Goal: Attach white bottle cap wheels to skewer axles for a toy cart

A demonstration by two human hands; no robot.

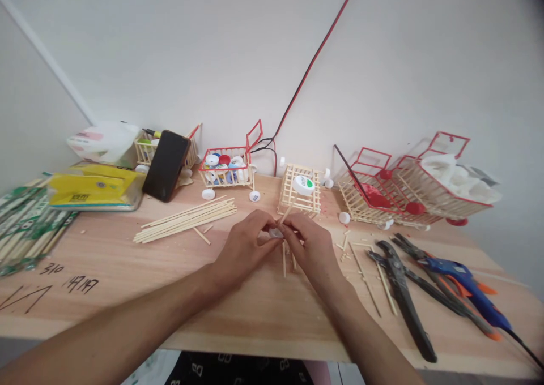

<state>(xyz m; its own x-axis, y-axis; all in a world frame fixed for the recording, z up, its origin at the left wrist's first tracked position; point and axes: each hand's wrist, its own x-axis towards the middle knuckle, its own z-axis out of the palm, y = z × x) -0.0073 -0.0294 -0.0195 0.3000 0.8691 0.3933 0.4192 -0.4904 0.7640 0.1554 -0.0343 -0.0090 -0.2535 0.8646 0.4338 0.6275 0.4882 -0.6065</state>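
Observation:
At the middle of the table my left hand (249,239) is closed, its thumb and fingers pinching a white bottle cap (276,233). Close against it, my right hand (308,239) grips a thin wooden stick (289,208) that slants up and away. A white bottle cap with a green mark (303,185) sits at the stick's far end. Fingers partly hide where stick and near cap meet. Just behind the hands lies a small cart body made of sticks (293,175). Short stick pieces (284,260) lie below my right hand.
Left of my hands lies a bundle of bare sticks (187,221). A phone (166,166) leans behind it, near a cart filled with caps (225,167). Finished-looking carts (446,187) stand at right. Cutters (403,300) and a blue glue gun (471,289) lie nearer.

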